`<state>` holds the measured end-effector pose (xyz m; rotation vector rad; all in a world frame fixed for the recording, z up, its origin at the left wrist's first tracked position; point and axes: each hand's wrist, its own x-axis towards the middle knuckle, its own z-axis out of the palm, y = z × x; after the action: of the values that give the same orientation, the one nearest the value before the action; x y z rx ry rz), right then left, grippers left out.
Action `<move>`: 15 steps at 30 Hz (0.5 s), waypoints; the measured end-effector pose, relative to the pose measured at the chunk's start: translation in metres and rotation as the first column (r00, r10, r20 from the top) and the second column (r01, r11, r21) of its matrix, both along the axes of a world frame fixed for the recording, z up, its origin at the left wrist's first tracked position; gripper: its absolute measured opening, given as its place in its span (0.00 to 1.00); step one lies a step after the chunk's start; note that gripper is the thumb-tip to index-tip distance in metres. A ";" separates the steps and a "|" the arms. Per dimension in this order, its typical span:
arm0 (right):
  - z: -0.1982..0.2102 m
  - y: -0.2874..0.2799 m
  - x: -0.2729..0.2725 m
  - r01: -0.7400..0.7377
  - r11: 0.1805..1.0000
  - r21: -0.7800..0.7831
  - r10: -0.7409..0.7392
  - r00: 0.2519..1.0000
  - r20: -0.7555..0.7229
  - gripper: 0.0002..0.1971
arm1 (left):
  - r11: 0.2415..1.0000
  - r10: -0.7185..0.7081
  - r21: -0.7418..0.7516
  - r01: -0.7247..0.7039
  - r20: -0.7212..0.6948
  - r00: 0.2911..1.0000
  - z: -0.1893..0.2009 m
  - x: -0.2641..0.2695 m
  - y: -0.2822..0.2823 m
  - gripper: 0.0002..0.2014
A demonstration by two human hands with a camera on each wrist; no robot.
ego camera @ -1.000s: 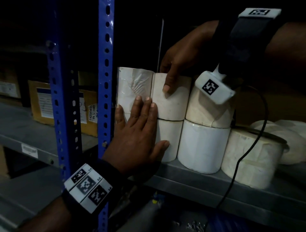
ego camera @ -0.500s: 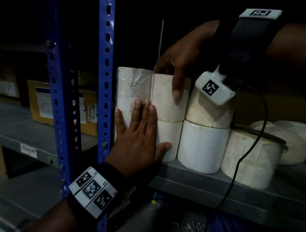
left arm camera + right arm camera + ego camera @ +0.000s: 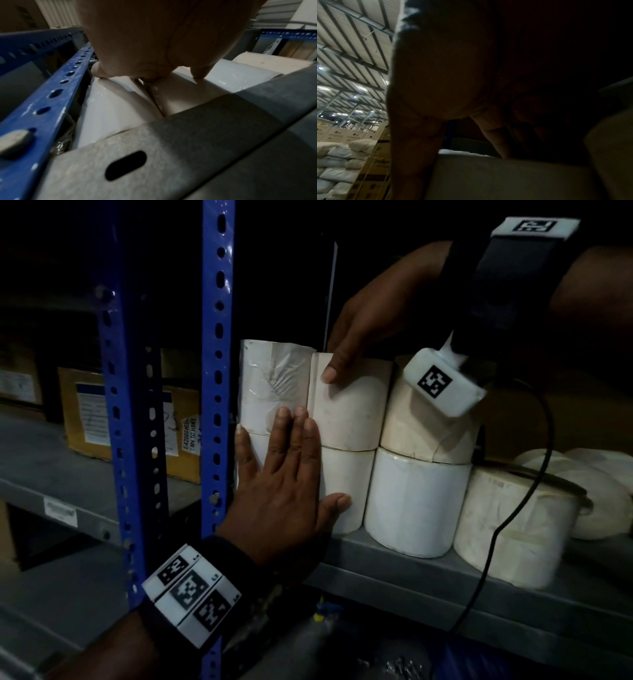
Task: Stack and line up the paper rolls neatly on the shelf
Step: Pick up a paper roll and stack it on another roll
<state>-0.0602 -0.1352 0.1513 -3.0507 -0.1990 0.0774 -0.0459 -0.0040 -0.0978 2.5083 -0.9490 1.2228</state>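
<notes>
White paper rolls stand two high on the grey shelf (image 3: 445,587). My left hand (image 3: 291,467) lies flat with straight fingers against the lower left roll (image 3: 255,446) and the lower middle roll (image 3: 346,484); in the left wrist view its fingertips (image 3: 197,74) touch the rolls (image 3: 120,108). My right hand (image 3: 359,337) holds the upper middle roll (image 3: 352,412), thumb on its front face, fingers over its top. The right wrist view shows the thumb (image 3: 409,148) down the roll (image 3: 505,175). A plastic-wrapped roll (image 3: 274,378) stands upper left.
A blue perforated upright (image 3: 215,337) stands just left of the stack. To the right are a two-high pair (image 3: 414,505), a single roll (image 3: 513,529) and rolls lying down (image 3: 599,498). A black cable (image 3: 496,542) hangs across them. A cardboard box (image 3: 89,412) sits on the left shelf.
My right thumb slid down the upper middle roll's face, then back up and left near its top left edge. My left hand stayed pressed on the lower rolls.
</notes>
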 end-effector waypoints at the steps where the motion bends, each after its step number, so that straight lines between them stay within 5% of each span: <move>1: 0.001 0.000 -0.001 0.009 0.999 -0.039 -0.009 1.000 -0.011 0.48 | 1.000 0.002 0.003 -0.002 -0.002 1.000 0.000 0.000 0.000 0.46; 4: 0.003 0.005 -0.006 -0.001 0.994 -0.109 -0.009 0.996 -0.091 0.28 | 1.000 0.006 0.009 -0.006 -0.005 1.000 0.000 0.000 0.000 0.46; 11: 0.001 0.006 -0.012 0.015 0.988 -0.151 -0.036 0.990 -0.139 0.33 | 1.000 -0.003 -0.003 0.003 -0.053 0.999 0.000 -0.006 -0.002 0.45; 15: 0.001 0.002 -0.013 -0.022 0.993 -0.118 0.001 0.984 -0.177 0.20 | 1.000 -0.028 0.004 0.028 -0.014 1.000 0.002 -0.013 -0.007 0.43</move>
<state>-0.0728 -0.1330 0.1522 -3.1382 -0.2061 0.3721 -0.0585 -0.0115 -0.0955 2.4947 -0.9818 1.1951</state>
